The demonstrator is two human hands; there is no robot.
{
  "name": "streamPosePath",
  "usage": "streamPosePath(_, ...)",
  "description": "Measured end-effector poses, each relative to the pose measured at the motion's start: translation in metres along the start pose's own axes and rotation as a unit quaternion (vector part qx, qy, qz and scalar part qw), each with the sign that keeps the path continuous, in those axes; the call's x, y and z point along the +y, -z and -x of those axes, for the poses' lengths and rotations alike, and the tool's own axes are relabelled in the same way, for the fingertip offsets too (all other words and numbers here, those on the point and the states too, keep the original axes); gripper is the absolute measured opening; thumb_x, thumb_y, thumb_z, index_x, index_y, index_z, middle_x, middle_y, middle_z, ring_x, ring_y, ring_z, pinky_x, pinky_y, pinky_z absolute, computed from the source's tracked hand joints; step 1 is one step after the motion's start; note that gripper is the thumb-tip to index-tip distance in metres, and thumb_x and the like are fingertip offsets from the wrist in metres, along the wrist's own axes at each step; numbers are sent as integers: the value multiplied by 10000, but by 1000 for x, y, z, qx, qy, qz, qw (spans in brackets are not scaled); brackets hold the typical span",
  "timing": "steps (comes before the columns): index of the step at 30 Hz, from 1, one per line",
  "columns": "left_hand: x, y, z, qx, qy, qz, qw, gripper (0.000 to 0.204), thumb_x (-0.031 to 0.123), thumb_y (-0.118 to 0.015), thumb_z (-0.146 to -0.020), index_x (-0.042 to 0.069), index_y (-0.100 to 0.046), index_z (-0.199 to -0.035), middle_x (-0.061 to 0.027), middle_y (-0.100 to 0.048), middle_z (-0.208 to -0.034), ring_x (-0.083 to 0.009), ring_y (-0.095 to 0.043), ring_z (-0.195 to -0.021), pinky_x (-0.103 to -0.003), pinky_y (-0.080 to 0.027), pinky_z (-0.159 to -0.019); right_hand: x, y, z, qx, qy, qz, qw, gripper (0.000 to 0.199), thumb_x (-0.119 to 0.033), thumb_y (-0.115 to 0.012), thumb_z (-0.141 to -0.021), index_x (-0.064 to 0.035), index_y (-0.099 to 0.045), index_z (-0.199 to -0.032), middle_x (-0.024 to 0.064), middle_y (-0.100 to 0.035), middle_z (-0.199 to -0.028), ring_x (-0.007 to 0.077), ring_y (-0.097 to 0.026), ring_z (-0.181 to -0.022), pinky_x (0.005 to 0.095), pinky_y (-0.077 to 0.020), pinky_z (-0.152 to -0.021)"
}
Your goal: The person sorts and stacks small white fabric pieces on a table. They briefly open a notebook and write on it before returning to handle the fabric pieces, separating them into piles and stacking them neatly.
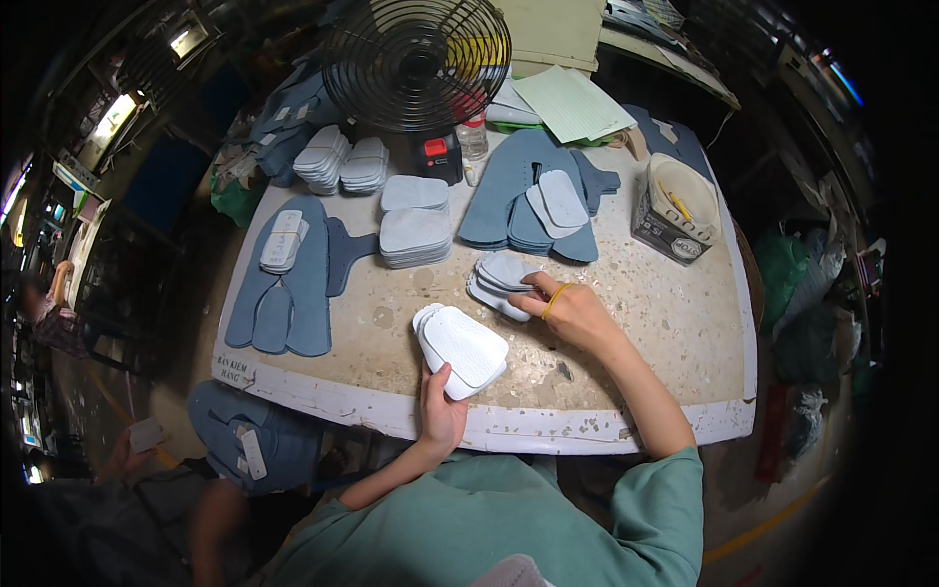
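Note:
My left hand (445, 409) grips a small stack of white textured leather-like pieces (464, 347), thumb on top, over the table's near edge. A little to the right, my right hand (570, 309) pinches the edge of a loose stack of pale grey cut pieces (502, 277) lying on the table. A yellow rubber band loops around that hand's fingers. Farther back stand taller stacks of similar pale pieces (415, 233). Behind my right hand, blue-grey shoe-upper-like panels (509, 186) are piled, with two pale pieces (559, 201) on top.
More blue-grey panels (305, 323) with a banded bundle (284, 241) lie at left. Two banded stacks (364, 164), a black fan (419, 64), a bottle (473, 137) and papers (572, 106) stand at the back. A box-like container (675, 210) is at right. Another person's hand (127, 455) shows lower left.

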State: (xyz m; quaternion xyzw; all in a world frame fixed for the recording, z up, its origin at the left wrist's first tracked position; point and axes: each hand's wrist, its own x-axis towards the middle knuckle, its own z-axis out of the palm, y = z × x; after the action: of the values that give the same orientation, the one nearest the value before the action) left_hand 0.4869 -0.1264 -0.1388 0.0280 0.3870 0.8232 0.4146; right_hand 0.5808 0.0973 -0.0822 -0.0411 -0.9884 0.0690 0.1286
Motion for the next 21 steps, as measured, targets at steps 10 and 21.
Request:
streamPosePath(10, 0, 3, -1, -4, 20, 18, 1000, 536, 199, -459, -962, 81, -284, -1455, -113, -413, -1413, -235, -430, -1315, -407, -366, -1094, 2, -8, 1, 10, -33, -73, 997, 214, -260, -698, -851, -100, -644, -982, 93, -587, -1093, 282, -664, -742, 380, -544, -643)
streamPosePath(21, 0, 2, -2, -2, 17, 25, 1000, 551, 205, -472, -958, 76, -280, -1458, -112, -407, -1418, -235, -428, -1314, -406, -363, -1096, 12, -17, -3, 234, -209, -223, 923, 334, -115, -678, -845, -59, -605, -1166, 108, -656, -890, 188, -607, -586, 298, -495, -568)
